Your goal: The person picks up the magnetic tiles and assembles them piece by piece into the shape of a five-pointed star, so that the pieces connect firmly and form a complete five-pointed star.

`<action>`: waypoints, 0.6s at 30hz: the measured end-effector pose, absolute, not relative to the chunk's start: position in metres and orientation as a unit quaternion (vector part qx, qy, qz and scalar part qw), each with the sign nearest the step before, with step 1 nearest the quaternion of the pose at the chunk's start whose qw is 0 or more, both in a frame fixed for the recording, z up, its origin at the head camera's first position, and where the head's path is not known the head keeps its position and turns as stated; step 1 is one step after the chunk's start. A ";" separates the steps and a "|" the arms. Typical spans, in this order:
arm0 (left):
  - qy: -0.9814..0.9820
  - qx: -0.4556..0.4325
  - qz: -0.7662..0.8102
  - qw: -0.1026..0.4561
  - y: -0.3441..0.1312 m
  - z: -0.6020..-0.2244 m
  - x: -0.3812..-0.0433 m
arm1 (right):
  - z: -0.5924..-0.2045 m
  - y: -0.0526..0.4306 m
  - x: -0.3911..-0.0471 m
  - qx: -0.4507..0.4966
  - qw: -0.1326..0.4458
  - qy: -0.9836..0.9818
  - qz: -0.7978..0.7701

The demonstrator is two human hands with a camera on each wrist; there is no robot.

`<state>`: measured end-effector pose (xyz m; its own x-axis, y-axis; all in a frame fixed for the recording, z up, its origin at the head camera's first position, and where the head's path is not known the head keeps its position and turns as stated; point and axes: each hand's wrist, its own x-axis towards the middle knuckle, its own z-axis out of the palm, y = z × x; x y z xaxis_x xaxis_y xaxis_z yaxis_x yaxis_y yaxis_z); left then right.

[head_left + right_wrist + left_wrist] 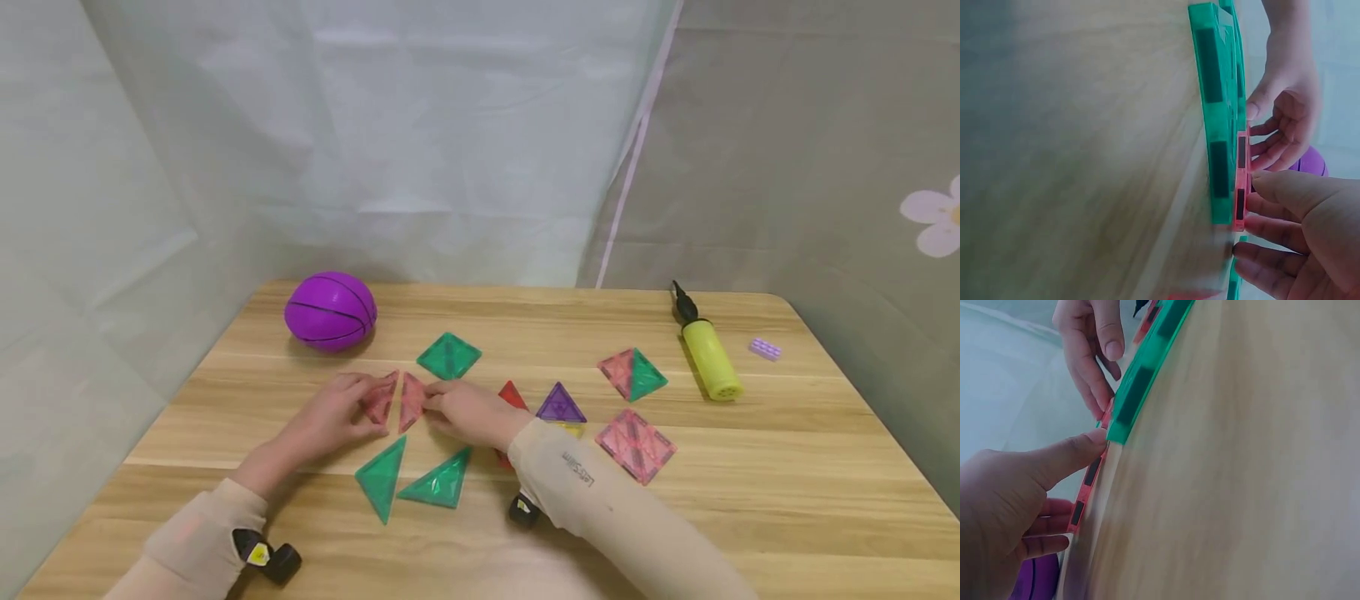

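Two pink translucent triangular magnetic tiles lie side by side on the table with a narrow gap between them. My left hand (335, 414) holds the left pink tile (382, 400) between thumb and fingers at its outer side. Opposite it, my right hand (468, 412) pinches the right pink tile (410, 402) by its outer edge. Nearer to me lie two separate green triangular tiles, a left one (381, 479) and a right one (441, 481). Behind the hands, a green diamond (448, 356) is made of two tiles. In the right wrist view, green tiles (1215, 119) partly hide the pink one.
Right of my right hand lie a red tile (512, 394), a purple triangle (561, 404) and a partly covered yellow tile (572, 429). Farther right are a pink-green square (632, 373), a pink square (636, 446), a yellow pump (711, 360) and a lilac brick (765, 348). A purple ball (331, 311) sits back left.
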<state>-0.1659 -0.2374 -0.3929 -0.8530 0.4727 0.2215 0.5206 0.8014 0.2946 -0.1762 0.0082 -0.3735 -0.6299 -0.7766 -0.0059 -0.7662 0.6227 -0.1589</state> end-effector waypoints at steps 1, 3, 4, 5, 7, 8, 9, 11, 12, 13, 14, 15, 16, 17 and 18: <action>-0.946 -0.262 -0.176 0.069 -0.236 -0.393 -0.165 | -0.373 0.010 -0.175 -0.428 0.039 0.900 -0.071; -0.947 -0.258 -0.178 0.071 -0.234 -0.394 -0.164 | -0.373 0.012 -0.174 -0.428 0.040 0.900 -0.073; -0.947 -0.257 -0.178 0.074 -0.234 -0.395 -0.163 | -0.373 0.013 -0.173 -0.428 0.038 0.900 -0.073; -0.947 -0.257 -0.179 0.076 -0.233 -0.395 -0.162 | -0.372 0.014 -0.172 -0.427 0.038 0.900 -0.073; -0.947 -0.256 -0.178 0.079 -0.231 -0.397 -0.161 | -0.372 0.016 -0.170 -0.427 0.040 0.901 -0.073; -0.946 -0.258 -0.179 0.080 -0.230 -0.397 -0.160 | -0.372 0.017 -0.169 -0.427 0.037 0.901 -0.072; -0.946 -0.259 -0.180 0.080 -0.229 -0.398 -0.159 | -0.373 0.018 -0.168 -0.427 0.034 0.901 -0.072; -0.945 -0.263 -0.179 0.079 -0.226 -0.399 -0.157 | -0.374 0.021 -0.167 -0.429 0.030 0.900 -0.073; -0.945 -0.264 -0.178 0.079 -0.225 -0.400 -0.157 | -0.374 0.023 -0.166 -0.430 0.026 0.899 -0.074; -0.944 -0.265 -0.178 0.078 -0.223 -0.401 -0.156 | -0.374 0.024 -0.165 -0.432 0.022 0.898 -0.078; -0.944 -0.265 -0.180 0.076 -0.222 -0.401 -0.156 | -0.375 0.026 -0.164 -0.434 0.018 0.897 -0.082; -0.944 -0.265 -0.181 0.074 -0.220 -0.401 -0.156 | -0.375 0.027 -0.163 -0.435 0.017 0.896 -0.087; -0.944 -0.266 -0.180 0.073 -0.218 -0.401 -0.155 | -0.375 0.029 -0.163 -0.437 0.015 0.895 -0.091; -0.944 -0.267 -0.180 0.072 -0.216 -0.400 -0.155 | -0.375 0.030 -0.162 -0.438 0.014 0.894 -0.095; -0.944 -0.267 -0.181 0.070 -0.214 -0.400 -0.154 | -0.375 0.031 -0.161 -0.438 0.015 0.893 -0.098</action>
<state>-0.1544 -0.2142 -0.3998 -0.8476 0.4789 0.2286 0.5295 0.7921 0.3037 -0.1613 0.0307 -0.3747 -0.6159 -0.7856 0.0598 -0.7799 0.5971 -0.1879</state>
